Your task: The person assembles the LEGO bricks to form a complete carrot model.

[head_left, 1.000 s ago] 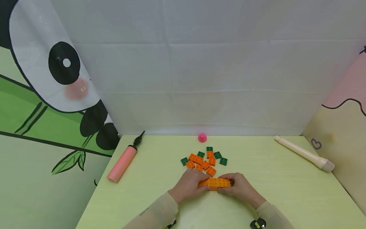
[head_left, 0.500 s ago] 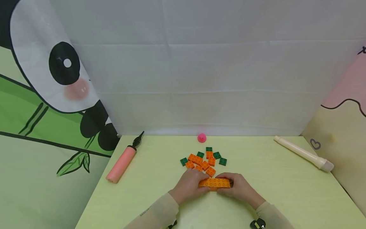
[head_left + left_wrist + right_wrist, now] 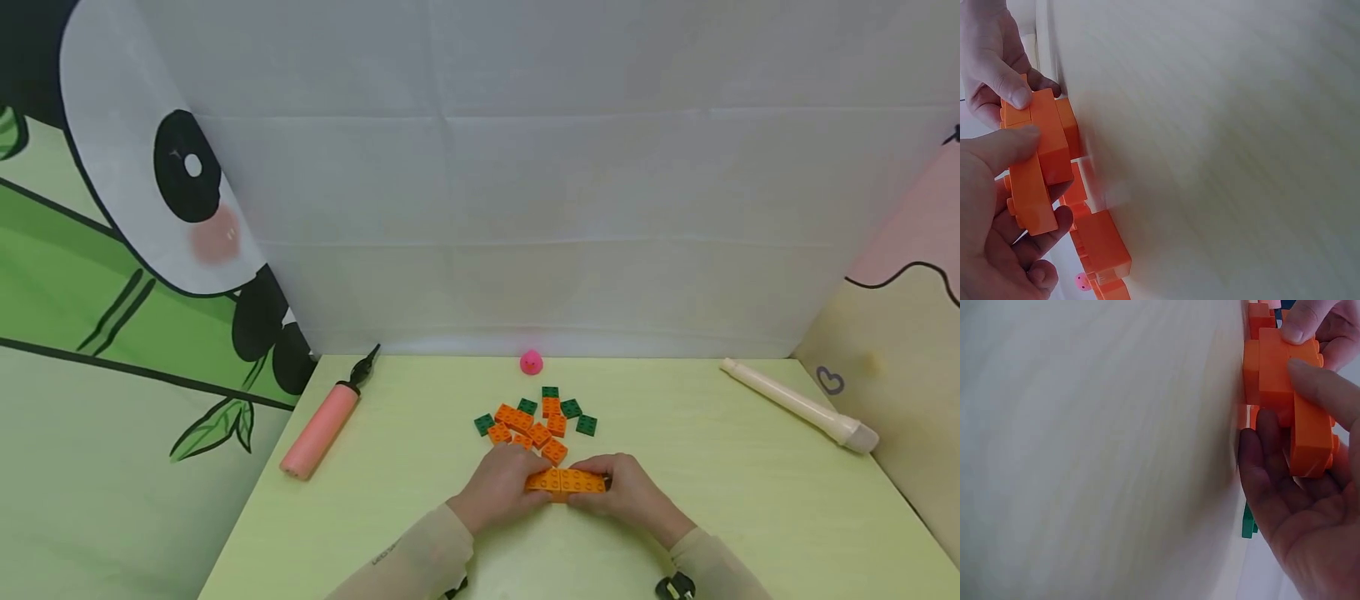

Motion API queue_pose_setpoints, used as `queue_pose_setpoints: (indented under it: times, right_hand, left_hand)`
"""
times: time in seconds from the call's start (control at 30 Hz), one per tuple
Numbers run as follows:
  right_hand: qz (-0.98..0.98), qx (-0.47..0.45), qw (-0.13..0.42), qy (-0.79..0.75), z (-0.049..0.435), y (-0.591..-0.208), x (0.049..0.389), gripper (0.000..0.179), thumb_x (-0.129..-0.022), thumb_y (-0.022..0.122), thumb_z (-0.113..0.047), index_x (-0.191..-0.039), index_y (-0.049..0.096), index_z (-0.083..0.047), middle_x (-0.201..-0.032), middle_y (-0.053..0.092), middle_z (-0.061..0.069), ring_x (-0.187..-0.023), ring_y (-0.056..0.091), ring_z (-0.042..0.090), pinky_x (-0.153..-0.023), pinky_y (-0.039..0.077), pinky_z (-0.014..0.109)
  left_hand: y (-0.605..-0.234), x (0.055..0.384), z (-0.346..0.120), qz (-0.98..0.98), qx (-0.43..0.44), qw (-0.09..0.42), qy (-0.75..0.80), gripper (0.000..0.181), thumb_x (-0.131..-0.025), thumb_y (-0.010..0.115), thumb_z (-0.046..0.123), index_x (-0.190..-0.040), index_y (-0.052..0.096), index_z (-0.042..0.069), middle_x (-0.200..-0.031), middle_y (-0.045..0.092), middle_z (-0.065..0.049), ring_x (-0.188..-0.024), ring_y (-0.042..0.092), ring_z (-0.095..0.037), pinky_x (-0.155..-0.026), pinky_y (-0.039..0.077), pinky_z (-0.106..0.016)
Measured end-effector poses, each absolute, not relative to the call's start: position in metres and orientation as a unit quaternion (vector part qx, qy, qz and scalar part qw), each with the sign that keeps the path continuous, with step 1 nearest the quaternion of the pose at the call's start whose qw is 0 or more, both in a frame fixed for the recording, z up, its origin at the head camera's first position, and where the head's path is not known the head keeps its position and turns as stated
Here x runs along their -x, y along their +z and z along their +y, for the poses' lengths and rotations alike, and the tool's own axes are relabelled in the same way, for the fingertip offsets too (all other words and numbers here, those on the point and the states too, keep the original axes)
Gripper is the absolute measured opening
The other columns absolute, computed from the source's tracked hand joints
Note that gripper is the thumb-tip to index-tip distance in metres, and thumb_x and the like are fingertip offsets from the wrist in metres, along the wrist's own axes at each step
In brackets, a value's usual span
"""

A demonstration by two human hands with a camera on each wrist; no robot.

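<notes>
Near the front middle of the table, both hands hold one stepped stack of orange toy building bricks point(image 3: 566, 481). Its top layer is two studded bricks end to end, with narrower layers under them. My left hand point(image 3: 501, 486) grips the left end, the thumb pressing the near side and the fingers behind. My right hand point(image 3: 628, 493) grips the right end in the same way. In the left wrist view both thumbs lie on the top-layer bricks point(image 3: 1032, 194). The right wrist view shows the lower brick point(image 3: 1274, 375) between the ends. The fingers hide part of the far side.
Just beyond the hands lies a loose pile of orange bricks point(image 3: 538, 433) with several green bricks point(image 3: 587, 425) around it. A pink ball point(image 3: 531, 362) sits at the back edge. A pink hand pump point(image 3: 322, 429) lies left, a cream tube point(image 3: 798, 404) right.
Both hands keep their hold on the orange stack, nearly still. The printed cloth at the left has shifted rightward.
</notes>
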State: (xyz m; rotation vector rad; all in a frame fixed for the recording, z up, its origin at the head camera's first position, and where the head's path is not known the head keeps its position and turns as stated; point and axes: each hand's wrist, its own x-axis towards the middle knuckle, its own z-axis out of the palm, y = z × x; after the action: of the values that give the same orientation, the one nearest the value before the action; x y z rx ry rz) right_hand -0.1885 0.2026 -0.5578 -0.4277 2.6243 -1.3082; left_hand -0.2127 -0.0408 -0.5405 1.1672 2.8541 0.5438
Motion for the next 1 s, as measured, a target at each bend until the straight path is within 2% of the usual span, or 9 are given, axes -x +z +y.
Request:
queue_pose_setpoints:
  times: [0.3, 0.47, 0.77, 1.0]
  right_hand:
    - [0.885, 0.134, 0.095, -0.435, 0.202, -0.558, 0.189, 0.041, -0.083, 0.091, -0.035, -0.116, 0.080, -0.014, -0.110, 0.075, -0.001, -0.092, 0.061, 0.018, -0.079, 0.051, 0.031]
    - [0.887, 0.130, 0.101, -0.431, 0.201, -0.556, 0.188, 0.042, -0.083, 0.090, -0.034, -0.117, 0.080, -0.013, -0.110, 0.075, 0.000, -0.092, 0.061, 0.018, -0.081, 0.051, 0.035]
    - [0.893, 0.106, 0.103, -0.424, 0.201, -0.555, 0.186, 0.047, -0.081, 0.092, -0.033, -0.119, 0.079, -0.009, -0.115, 0.075, 0.005, -0.099, 0.063, 0.019, -0.092, 0.052, 0.048]
    - [0.895, 0.106, 0.106, -0.421, 0.199, -0.555, 0.187, 0.046, -0.081, 0.092, -0.032, -0.119, 0.079, -0.009, -0.115, 0.074, 0.005, -0.097, 0.061, 0.019, -0.091, 0.052, 0.046]
  left_hand:
    - [-0.546, 0.213, -0.045, 0.905, -0.376, -0.008, 0.198, 0.035, -0.092, 0.081, 0.039, -0.120, 0.078, 0.019, -0.107, 0.075, 0.014, -0.088, 0.061, -0.006, -0.090, 0.049, -0.032]
    - [-0.545, 0.212, -0.050, 0.907, -0.371, -0.005, 0.198, 0.038, -0.091, 0.083, 0.036, -0.124, 0.075, 0.020, -0.112, 0.073, 0.013, -0.099, 0.064, -0.008, -0.096, 0.048, -0.036]
    - [-0.542, 0.214, -0.075, 0.910, -0.346, 0.012, 0.230, 0.058, -0.086, 0.088, 0.034, -0.137, 0.066, 0.017, -0.130, 0.068, 0.008, -0.122, 0.058, -0.018, -0.111, 0.040, -0.046]
    - [-0.549, 0.219, -0.091, 0.924, -0.324, -0.003, 0.203, 0.048, -0.086, 0.087, 0.025, -0.130, 0.069, 0.019, -0.131, 0.066, 0.006, -0.122, 0.057, -0.019, -0.108, 0.044, -0.044]
